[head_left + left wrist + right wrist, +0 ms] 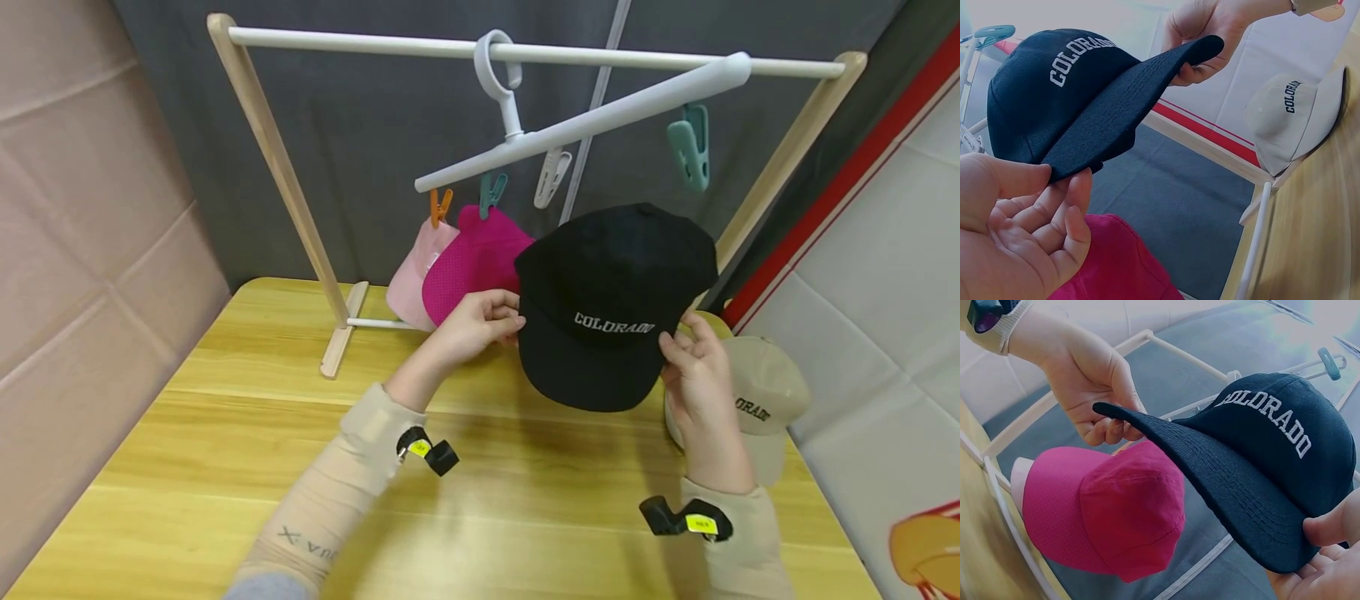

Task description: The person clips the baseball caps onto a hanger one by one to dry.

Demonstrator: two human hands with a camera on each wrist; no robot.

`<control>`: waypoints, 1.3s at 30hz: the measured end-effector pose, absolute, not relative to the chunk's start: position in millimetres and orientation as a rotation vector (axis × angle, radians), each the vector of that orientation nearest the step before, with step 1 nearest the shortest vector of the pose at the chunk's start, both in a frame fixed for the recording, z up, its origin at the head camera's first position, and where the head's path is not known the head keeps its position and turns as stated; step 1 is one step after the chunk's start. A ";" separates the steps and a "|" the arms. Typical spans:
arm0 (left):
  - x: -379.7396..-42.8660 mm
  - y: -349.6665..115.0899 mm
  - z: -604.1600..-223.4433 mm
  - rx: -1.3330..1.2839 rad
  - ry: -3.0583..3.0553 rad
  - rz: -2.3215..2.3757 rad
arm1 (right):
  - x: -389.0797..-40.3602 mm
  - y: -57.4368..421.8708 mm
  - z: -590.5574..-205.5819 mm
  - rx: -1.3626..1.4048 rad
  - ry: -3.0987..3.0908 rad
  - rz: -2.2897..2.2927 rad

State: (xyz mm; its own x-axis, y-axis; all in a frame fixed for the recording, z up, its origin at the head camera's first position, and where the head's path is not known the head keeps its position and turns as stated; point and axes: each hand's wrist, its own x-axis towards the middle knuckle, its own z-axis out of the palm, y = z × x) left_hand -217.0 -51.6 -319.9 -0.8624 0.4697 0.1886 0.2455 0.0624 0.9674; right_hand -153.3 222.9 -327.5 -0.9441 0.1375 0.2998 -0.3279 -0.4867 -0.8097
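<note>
Table point(525, 567): yellow wood-grain top.
Rack point(273, 158): pale wooden posts, white rail, standing on the table.
Hanger point(585, 125): pale grey bar, tilted, hooked over the rail.
Beige sleeve point(322, 483), left arm: dark lettering, an "X" and further characters too unclear to read.
Black cap point(607, 292): "COLORADO" in white capitals across the crown front; held in the air below the hanger, brim toward the wearer of the head camera.
Magenta cap point(480, 258): hung from the hanger's left part, just beside the black cap.
Beige cap point(765, 383): on the table at right, behind the right wrist; dark lettering, "ORADO" legible in the head view, the opening letters in the left wrist view.
Left hand point(480, 321): thumb and forefinger pinching one side of the black brim, other fingers loosely curled.
Right hand point(701, 371): thumb above, fingers beneath, gripping the brim's opposite side.
Wrist cameras point(427, 450): black, one per arm; yellow labels, print too small to read.
Clips: orange point(441, 208), white point(553, 177), two teal point(690, 148), on the hanger.
</note>
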 end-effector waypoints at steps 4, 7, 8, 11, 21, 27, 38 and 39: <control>-216.7 -54.6 -316.9 0.734 2.161 1.897 | -154.5 221.4 -326.6 0.274 -1.408 2.504; -216.3 -56.7 -314.8 0.727 2.173 1.884 | -155.4 220.5 -325.9 0.269 -1.429 2.512; -216.3 -57.4 -314.2 0.723 2.175 1.880 | -155.7 220.2 -325.7 0.266 -1.443 2.510; -216.9 -58.7 -313.3 0.710 2.190 1.867 | -157.0 219.7 -325.1 0.253 -1.485 2.499; -220.0 -63.8 -314.0 0.672 2.180 1.868 | -163.5 216.6 -329.0 0.265 -1.476 2.527; -220.6 -66.2 -311.9 0.669 2.172 1.862 | -165.2 215.0 -329.1 0.262 -1.491 2.541; -224.3 -69.6 -309.3 0.647 2.187 1.858 | -167.6 213.9 -329.6 0.286 -1.468 2.585; -224.8 -69.8 -308.6 0.643 2.195 1.865 | -167.6 214.1 -329.7 0.291 -1.462 2.590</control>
State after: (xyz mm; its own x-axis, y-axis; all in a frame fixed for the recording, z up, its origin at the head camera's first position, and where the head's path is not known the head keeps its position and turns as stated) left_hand -224.8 -69.8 -308.6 -0.8880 0.4406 0.1320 0.2013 0.1143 0.9728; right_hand -167.6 214.1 -329.7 -0.9693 0.0379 0.2428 -0.2275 -0.5124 -0.8281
